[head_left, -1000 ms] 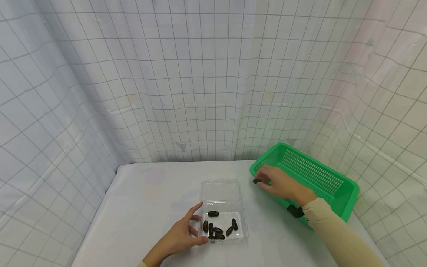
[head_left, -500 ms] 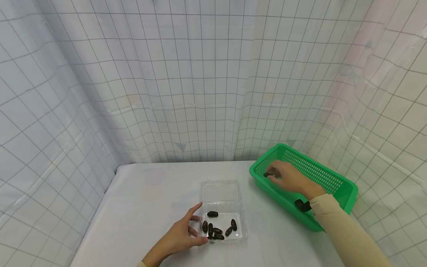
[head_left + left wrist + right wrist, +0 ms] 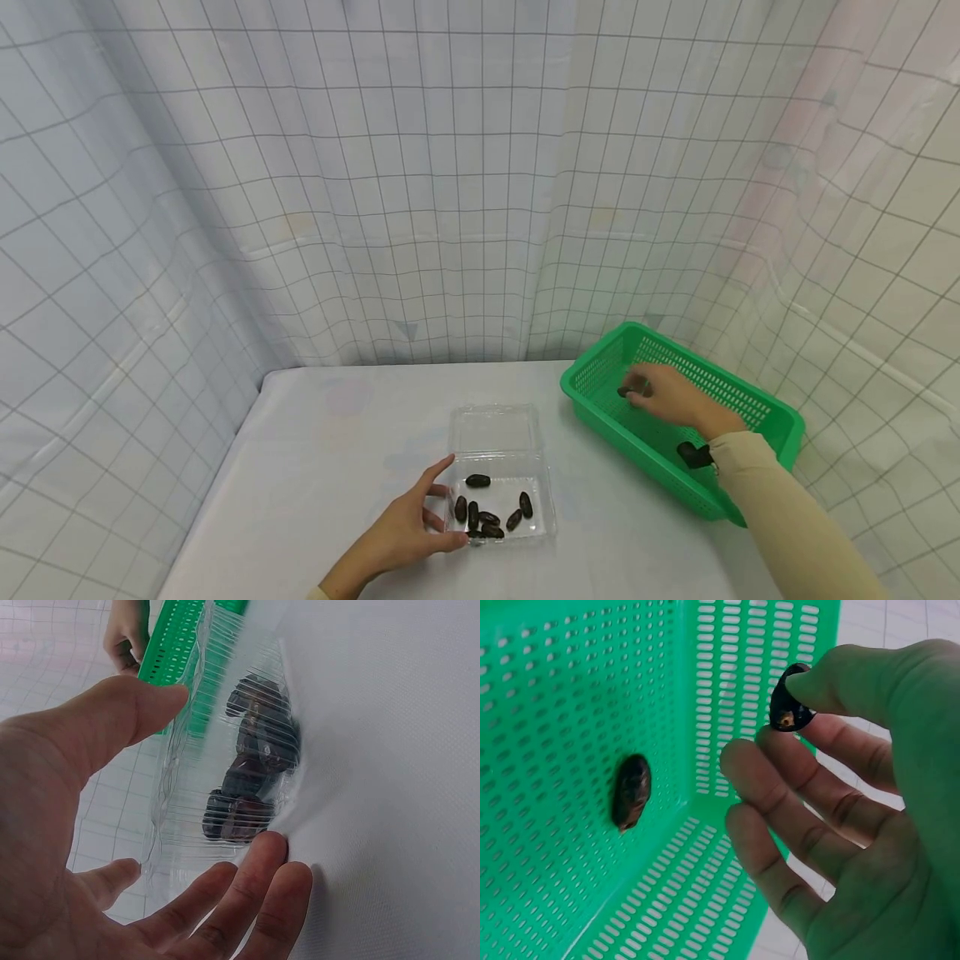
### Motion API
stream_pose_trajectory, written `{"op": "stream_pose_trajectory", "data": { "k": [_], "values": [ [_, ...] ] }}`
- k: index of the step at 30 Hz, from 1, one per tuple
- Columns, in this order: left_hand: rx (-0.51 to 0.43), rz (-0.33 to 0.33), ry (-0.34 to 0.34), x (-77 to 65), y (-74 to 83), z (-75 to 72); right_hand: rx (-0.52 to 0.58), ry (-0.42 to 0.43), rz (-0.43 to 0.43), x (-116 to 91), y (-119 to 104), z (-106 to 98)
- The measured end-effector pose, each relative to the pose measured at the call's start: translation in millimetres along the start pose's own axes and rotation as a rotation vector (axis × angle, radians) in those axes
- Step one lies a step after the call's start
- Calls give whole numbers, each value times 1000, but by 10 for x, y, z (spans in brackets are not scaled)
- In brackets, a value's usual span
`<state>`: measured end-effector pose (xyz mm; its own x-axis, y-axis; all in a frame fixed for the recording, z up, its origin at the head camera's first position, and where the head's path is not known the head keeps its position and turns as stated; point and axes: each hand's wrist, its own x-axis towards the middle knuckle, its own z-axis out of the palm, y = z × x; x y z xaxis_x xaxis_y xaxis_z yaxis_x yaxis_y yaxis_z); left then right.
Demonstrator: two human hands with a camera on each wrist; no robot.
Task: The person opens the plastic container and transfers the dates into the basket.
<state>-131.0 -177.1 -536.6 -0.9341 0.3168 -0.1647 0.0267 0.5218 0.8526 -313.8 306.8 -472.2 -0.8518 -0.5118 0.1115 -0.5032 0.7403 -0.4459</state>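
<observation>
Our right hand (image 3: 671,398) pinches a date (image 3: 790,699) over the basket (image 3: 716,385), toward the right edge of the table (image 3: 315,467); a second date (image 3: 632,791) lies inside. Our left hand (image 3: 405,525), its grip relaxed, touches the box (image 3: 506,493) of dates (image 3: 489,518), left of the basket.

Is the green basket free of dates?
No, the right wrist view shows a date lying in the green basket, apart from the right hand.
</observation>
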Motion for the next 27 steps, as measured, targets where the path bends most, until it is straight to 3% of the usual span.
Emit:
{"op": "stream_pose_trajectory", "data": {
  "k": [17, 27],
  "values": [
    [8, -9, 2, -8, 24, -4, -78, 3, 116, -196, 255, -104],
    [9, -18, 2, -10, 40, -1, -89, -1, 137, -234, 170, -78]
  ]
}}
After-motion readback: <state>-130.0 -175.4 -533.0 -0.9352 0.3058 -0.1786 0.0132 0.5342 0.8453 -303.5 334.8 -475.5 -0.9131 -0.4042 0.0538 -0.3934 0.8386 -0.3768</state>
